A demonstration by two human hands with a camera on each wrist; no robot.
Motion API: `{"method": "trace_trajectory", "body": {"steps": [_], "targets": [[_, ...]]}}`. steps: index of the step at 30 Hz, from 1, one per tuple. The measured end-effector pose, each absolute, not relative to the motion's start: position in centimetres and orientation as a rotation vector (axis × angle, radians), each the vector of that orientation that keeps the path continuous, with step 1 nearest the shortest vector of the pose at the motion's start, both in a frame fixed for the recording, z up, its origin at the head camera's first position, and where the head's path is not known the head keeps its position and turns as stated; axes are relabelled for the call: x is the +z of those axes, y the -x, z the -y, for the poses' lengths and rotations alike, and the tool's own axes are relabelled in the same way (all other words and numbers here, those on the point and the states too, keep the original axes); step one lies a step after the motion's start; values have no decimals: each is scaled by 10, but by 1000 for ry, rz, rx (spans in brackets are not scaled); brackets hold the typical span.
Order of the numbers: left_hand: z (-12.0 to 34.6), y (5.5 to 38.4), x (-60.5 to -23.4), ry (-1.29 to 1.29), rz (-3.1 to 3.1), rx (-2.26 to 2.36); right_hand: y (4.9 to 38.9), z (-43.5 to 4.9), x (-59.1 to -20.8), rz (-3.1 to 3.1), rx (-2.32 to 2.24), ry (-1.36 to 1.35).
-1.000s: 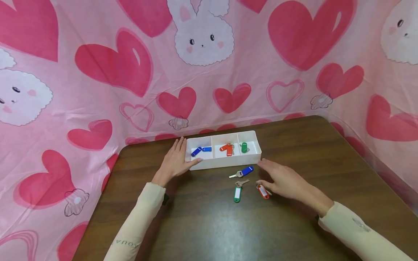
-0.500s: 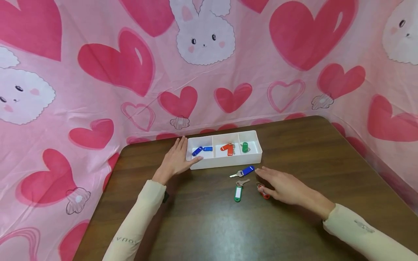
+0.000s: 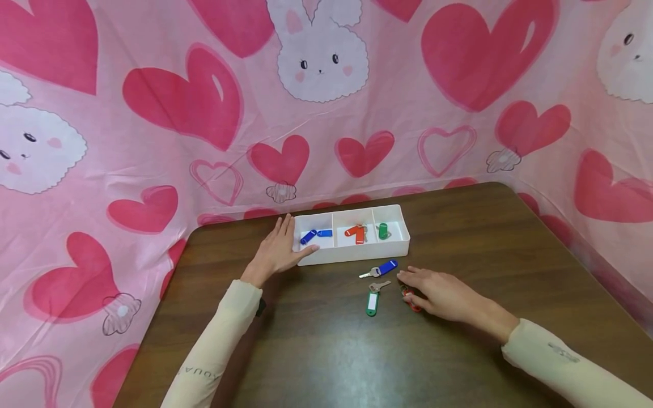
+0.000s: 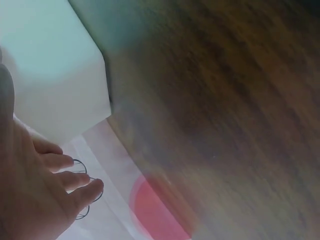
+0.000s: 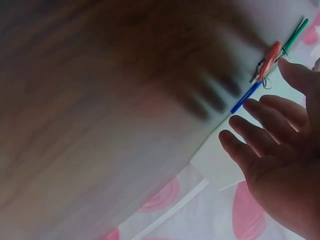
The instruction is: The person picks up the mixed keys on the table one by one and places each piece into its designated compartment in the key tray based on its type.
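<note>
My left hand (image 3: 275, 251) rests against the left end of a white three-compartment tray (image 3: 352, 253), its thumb along the front wall. My right hand (image 3: 442, 292) is over the table with fingers extended. Its thumb touches a red key tag (image 5: 270, 61) on a ring, partly hidden by the thumb in the head view; the fingers are not closed round it. In front of the tray lie a key with a blue tag (image 3: 388, 267) and a key with a green tag (image 3: 372, 304), left of my right hand.
Inside the tray are blue tags (image 3: 308, 237) in the left compartment, red tags (image 3: 360, 234) in the middle and a green tag (image 3: 382, 230) on the right. A brown wooden table (image 3: 326, 351) meets a pink heart-patterned cloth (image 3: 306, 124) behind.
My right hand has moved slightly back from the tray's front right corner, and its thumb now covers part of the red key tag. My left hand stays at the tray's end.
</note>
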State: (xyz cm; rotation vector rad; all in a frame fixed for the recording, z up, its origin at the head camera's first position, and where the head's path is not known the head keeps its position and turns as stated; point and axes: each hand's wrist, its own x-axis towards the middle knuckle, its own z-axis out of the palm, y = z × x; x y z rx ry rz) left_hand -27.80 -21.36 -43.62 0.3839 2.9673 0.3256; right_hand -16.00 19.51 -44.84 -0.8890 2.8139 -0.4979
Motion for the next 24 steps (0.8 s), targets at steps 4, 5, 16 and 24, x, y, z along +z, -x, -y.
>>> {"method": "trace_trajectory", "body": {"steps": [4,5,16,24], "targets": [[215,278,-438,-407,-2983,289,161,-193,-451,-2817,-498,906],[215,278,-439,-416,-2991,280,162,-192,-451,-2825,-493,921],[212,279,-443,-470,-3057,155,166,-192,-452,-2845,-439,976],[210,279,-445,-452,-3059,167,170,-189,-452,-2845,-423,987]]}}
